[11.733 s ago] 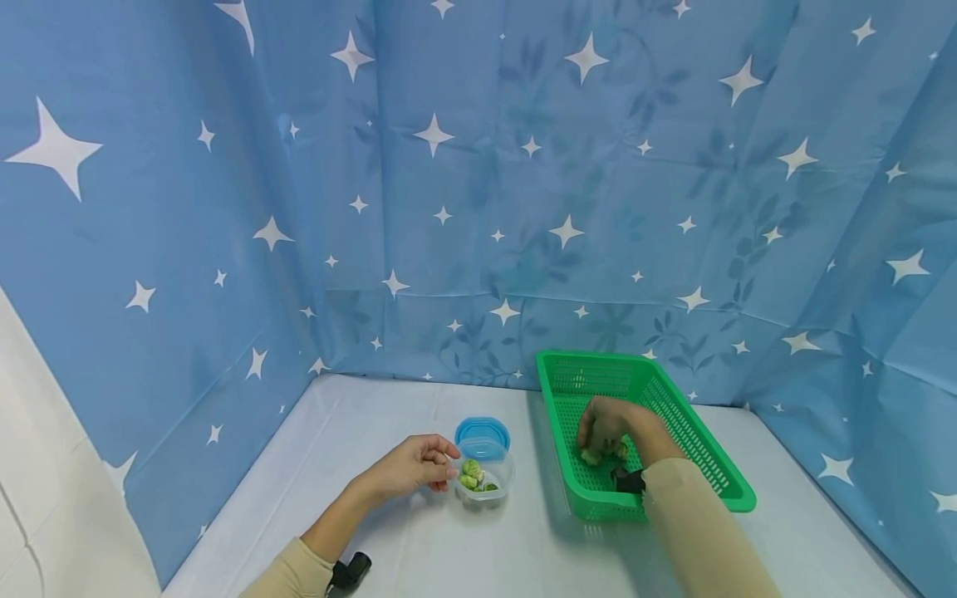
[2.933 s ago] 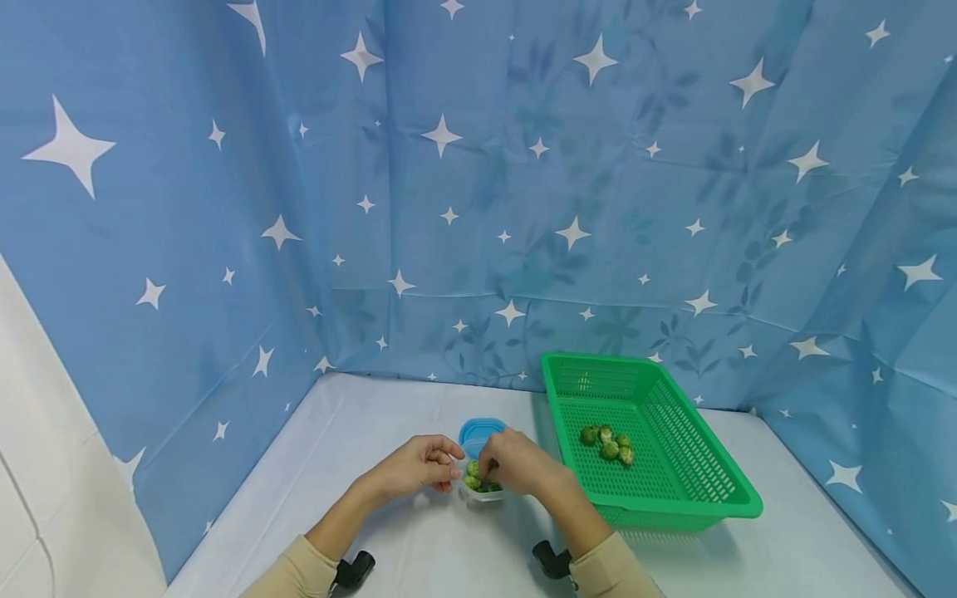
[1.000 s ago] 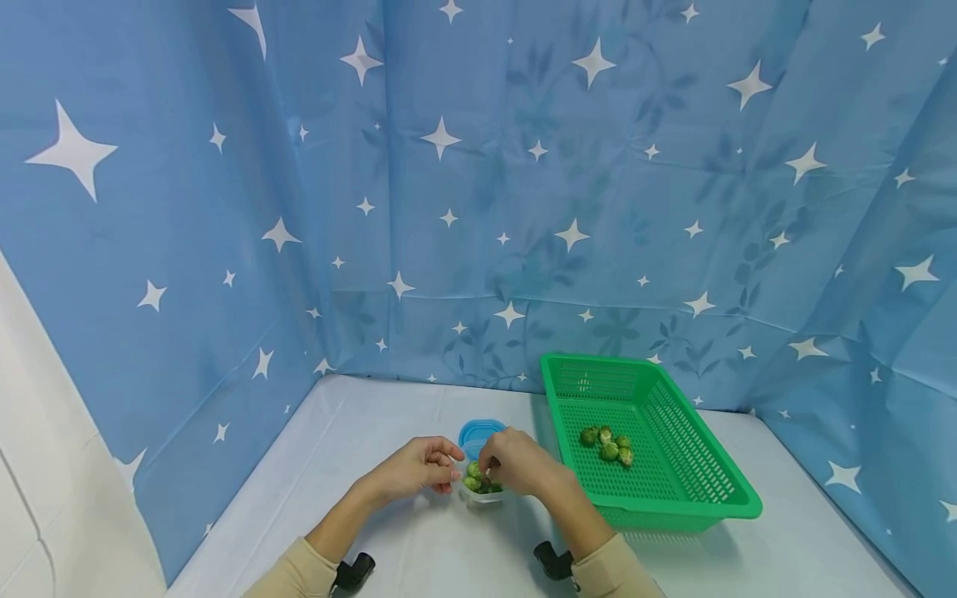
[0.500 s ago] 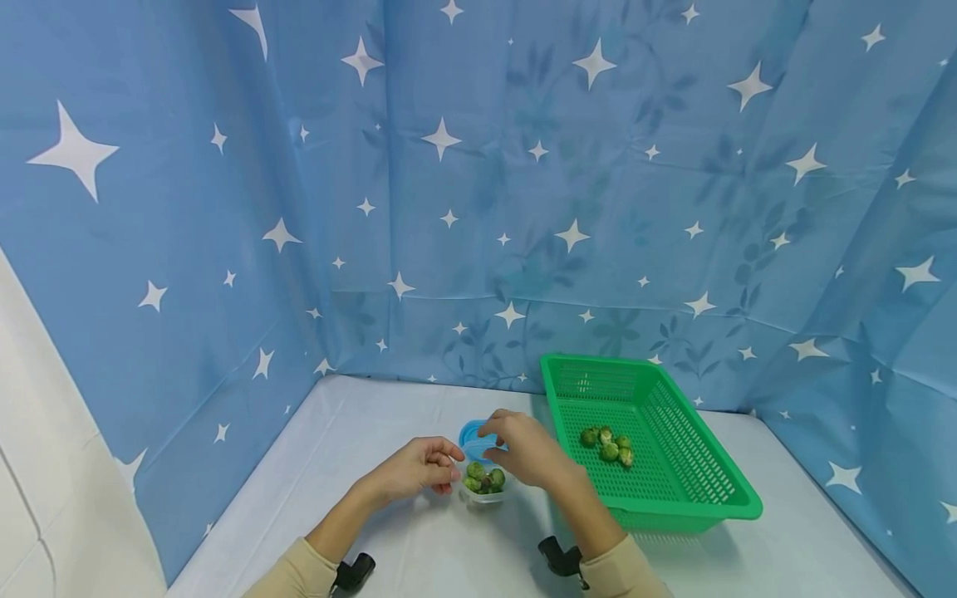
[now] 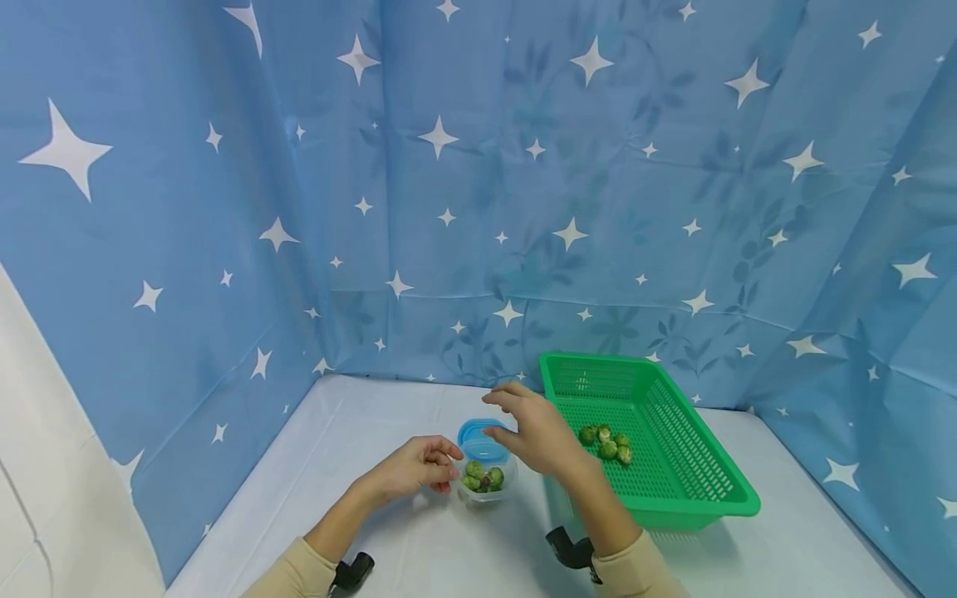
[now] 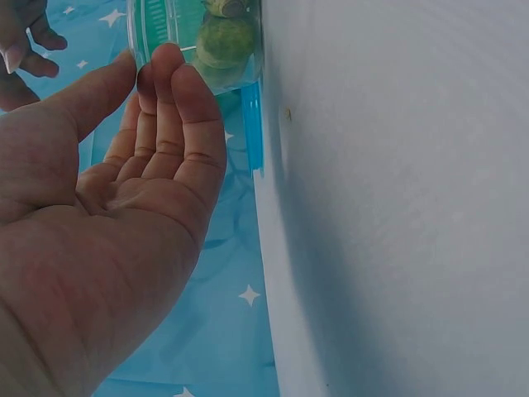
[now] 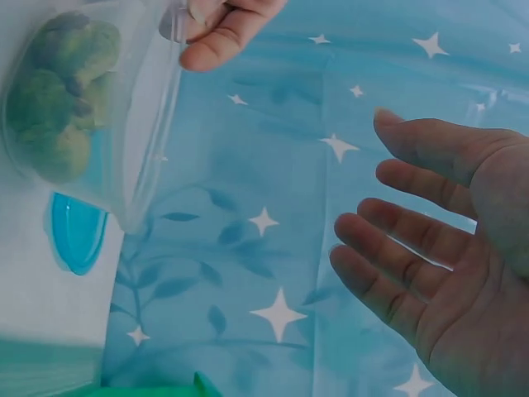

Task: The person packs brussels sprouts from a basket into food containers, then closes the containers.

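Observation:
A small clear plastic container (image 5: 482,497) stands on the table with several Brussels sprouts (image 5: 474,471) inside. Behind it lies a blue lid (image 5: 471,429), partly seen through the container. At the container's left side is my left hand (image 5: 414,468), its fingers relaxed and slightly bent. The left wrist view has the fingertips (image 6: 196,87) against or very near the container wall; contact is hard to judge. My right hand (image 5: 540,430) hovers above and right of the container, fingers spread and holding nothing. In the right wrist view its palm (image 7: 471,306) is bare.
A green perforated basket (image 5: 710,505) stands on the right, with several Brussels sprouts (image 5: 607,449) at its left side. A blue curtain with white stars (image 5: 568,232) hangs behind the white-covered table (image 5: 359,415).
My right hand has let go of a Brussels sprout in the container, lifted up and right, and spread its fingers. More sprouts are in the container than 11.7 seconds ago. My left hand stays put.

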A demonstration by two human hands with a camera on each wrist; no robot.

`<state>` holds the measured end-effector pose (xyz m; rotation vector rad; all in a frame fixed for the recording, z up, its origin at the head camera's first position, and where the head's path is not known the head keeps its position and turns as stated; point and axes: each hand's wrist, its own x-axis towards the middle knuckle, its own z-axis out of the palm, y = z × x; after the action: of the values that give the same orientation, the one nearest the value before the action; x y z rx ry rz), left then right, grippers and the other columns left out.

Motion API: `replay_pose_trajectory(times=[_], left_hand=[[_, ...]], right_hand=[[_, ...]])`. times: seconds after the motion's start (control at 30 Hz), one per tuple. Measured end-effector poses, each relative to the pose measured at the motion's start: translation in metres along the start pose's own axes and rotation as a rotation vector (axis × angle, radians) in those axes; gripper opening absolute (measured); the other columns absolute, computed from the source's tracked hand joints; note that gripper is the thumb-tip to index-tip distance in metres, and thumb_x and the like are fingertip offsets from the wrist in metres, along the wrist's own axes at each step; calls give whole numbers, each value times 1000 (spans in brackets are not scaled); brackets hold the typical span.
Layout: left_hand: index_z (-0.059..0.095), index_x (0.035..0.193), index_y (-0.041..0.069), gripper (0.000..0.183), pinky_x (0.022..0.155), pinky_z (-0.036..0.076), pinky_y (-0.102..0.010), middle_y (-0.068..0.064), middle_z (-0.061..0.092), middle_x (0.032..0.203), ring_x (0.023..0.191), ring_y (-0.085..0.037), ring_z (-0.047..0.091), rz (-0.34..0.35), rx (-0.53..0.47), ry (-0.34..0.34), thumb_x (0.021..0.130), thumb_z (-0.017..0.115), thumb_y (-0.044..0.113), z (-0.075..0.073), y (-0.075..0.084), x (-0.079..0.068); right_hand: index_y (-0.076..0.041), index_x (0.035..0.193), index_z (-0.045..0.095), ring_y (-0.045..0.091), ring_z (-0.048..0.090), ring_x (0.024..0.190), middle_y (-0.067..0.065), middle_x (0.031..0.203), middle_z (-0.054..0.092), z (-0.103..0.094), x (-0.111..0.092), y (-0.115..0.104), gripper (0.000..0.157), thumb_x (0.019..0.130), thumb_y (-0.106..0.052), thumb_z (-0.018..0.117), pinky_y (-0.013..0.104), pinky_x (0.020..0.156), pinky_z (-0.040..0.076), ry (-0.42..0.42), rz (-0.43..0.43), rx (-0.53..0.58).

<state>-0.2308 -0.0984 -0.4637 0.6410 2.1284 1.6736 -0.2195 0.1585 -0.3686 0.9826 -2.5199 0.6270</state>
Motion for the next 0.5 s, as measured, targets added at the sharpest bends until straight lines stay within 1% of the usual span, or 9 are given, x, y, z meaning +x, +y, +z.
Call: replay_pose_trajectory(times=[0.23, 0.33, 0.5], left_hand=[[58, 132, -7, 32, 83, 62, -44, -21, 71, 104, 86, -22, 71, 4, -1, 4, 105, 61, 11, 0, 1, 0], [58, 132, -7, 32, 82, 62, -43, -20, 72, 103, 86, -22, 71, 4, 3, 5, 105, 61, 10, 1, 1, 0], [58, 132, -7, 32, 82, 62, -43, -20, 72, 103, 85, -22, 71, 2, 6, 4, 105, 61, 10, 0, -1, 0]], right_hand=[[-15, 135, 68, 19, 69, 108, 2, 137, 65, -15, 3, -4, 47, 93, -29, 81, 37, 84, 61, -9, 24, -25], [-16, 137, 67, 22, 69, 110, 2, 139, 63, -23, 4, -4, 48, 93, -30, 81, 39, 84, 61, -17, 35, -22], [-18, 136, 68, 22, 68, 111, 1, 141, 62, -36, 5, 0, 47, 94, -31, 80, 40, 84, 60, -23, 45, -14]])
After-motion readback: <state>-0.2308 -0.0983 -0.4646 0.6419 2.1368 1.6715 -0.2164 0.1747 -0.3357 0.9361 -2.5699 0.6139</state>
